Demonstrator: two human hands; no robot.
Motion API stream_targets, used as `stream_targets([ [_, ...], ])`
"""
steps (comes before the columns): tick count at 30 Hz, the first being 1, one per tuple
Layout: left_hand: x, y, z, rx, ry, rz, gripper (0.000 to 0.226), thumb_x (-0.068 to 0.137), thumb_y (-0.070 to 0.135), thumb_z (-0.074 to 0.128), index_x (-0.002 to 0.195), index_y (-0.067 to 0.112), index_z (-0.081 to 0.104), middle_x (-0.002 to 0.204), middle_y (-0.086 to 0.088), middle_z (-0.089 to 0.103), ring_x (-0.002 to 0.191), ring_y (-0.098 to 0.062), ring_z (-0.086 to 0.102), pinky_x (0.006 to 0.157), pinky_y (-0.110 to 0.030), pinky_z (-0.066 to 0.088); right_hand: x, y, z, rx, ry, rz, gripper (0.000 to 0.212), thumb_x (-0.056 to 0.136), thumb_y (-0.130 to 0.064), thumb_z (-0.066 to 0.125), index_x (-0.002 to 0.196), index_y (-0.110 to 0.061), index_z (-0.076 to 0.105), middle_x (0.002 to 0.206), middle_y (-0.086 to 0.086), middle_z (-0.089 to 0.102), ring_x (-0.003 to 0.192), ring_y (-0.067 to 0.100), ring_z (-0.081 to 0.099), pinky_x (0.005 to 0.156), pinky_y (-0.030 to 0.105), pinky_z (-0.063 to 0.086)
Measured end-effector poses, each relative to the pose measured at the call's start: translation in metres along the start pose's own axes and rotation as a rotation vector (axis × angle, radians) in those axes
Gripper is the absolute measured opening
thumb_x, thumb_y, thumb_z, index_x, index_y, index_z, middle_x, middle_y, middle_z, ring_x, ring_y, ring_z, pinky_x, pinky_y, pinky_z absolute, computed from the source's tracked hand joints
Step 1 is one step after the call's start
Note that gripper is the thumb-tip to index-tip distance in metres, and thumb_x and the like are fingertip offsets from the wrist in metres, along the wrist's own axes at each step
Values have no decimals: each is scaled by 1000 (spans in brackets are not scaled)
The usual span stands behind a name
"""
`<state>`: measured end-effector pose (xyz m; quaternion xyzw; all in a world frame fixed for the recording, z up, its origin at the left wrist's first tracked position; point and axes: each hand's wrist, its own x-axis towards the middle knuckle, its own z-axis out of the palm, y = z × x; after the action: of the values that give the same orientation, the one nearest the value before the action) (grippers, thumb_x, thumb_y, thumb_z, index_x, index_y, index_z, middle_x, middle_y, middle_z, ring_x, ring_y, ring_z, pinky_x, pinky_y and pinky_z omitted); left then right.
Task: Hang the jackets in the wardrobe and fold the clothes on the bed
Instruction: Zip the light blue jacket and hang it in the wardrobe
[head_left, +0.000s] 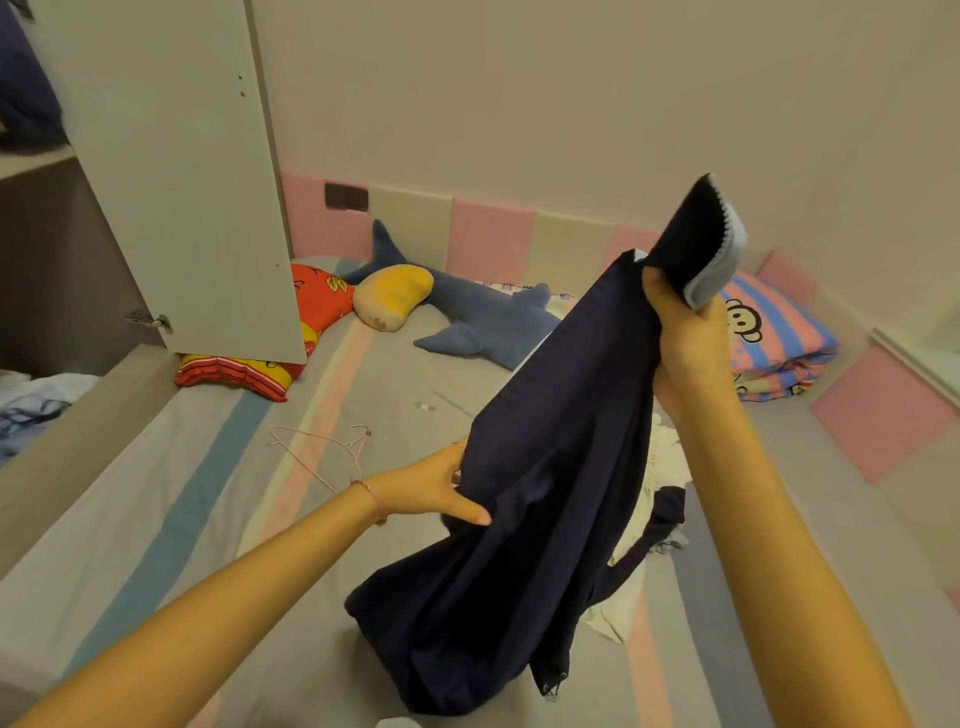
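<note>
Two bare hands were seen holding a dark navy garment (545, 493) above a striped bed (208, 493). The right hand (685, 338) was raised high and closed tightly around the garment's upper end, where a pale grey lining showed. The left hand (436, 486) was placed lower, at the garment's side edge. Its thumb was laid across the front of the cloth and its other fingers were hidden behind, so the edge appeared to be pinched. The garment hung slantwise between the hands, and its bottom end was bunched on the bed.

Thin pink wire hangers (332, 447) were lying on the bed just beyond the left hand. A small pile of pale and dark clothes (662, 467) was heaped behind the garment, touching it or nearly so. A white wardrobe door (176, 182) stood open at the left. A blue shark toy (488, 317) lay further back.

Whether the garment was a jacket could not be told, so it might be wrongly hung or wrongly folded. Because the lower end was crumpled on the bed, creases could be folded in if it were not shaken out. The left pinch looked light, and the edge could slip if pulled. Pieces from the pile could be dragged along if the hem were caught.
</note>
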<state>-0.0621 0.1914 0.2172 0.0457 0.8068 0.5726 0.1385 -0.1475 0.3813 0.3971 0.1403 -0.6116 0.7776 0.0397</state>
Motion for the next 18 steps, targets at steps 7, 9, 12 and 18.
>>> stream_targets([
  [7,-35,-41,-47,128,461,-223,26,84,35,64,69,14,62,68,-1,62,64,-11,54,59,-21,45,15,37,-24,-424,-48,-75,6,95,-17,55,99,-18,60,89,-2,61,77,8,56,63,17,47],
  [9,-47,-37,-63,40,668,-305,25,90,17,57,67,9,54,66,-7,52,65,-18,48,53,-24,34,25,56,-37,-873,-219,-88,22,99,-17,47,114,-7,60,96,9,60,76,16,54,61,27,40],
  [12,-54,2,-73,-258,930,-298,17,86,3,53,70,5,52,70,-10,50,76,-24,49,54,-28,38,25,73,-44,-1361,-383,51,30,100,-15,39,120,-3,57,109,21,62,86,33,56,68,37,41],
  [18,-71,135,-45,-174,704,43,7,83,15,58,81,8,56,74,-2,60,68,-13,55,52,-17,43,-19,33,-1,-858,-781,293,20,98,-29,48,104,-18,63,101,3,69,93,22,64,81,33,54],
])
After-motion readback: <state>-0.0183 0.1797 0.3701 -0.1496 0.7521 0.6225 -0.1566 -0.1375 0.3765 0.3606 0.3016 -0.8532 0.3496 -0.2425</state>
